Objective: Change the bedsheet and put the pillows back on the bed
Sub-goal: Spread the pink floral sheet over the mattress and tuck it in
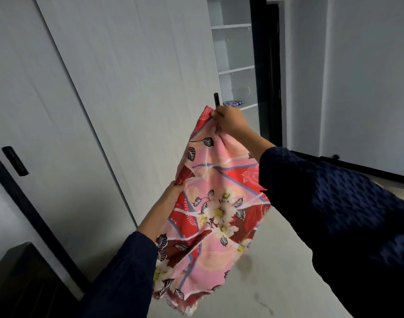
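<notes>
My left hand (177, 188) and right hand (228, 119) each pinch a corner of the floral sheet (215, 210); its frayed hem could drag the floor (276, 260), I judge.

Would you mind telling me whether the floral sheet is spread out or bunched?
Bunched, not spread: the floral sheet hangs in the air, its top edge gripped by the left hand and the right hand.

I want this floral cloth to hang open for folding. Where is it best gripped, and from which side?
Likely along its upper edge, one hand at each end, coming from above. The floral cloth hangs limp with its frayed edge lowest, so the top alone carries it; the right hand and left hand pinch it there.
</notes>
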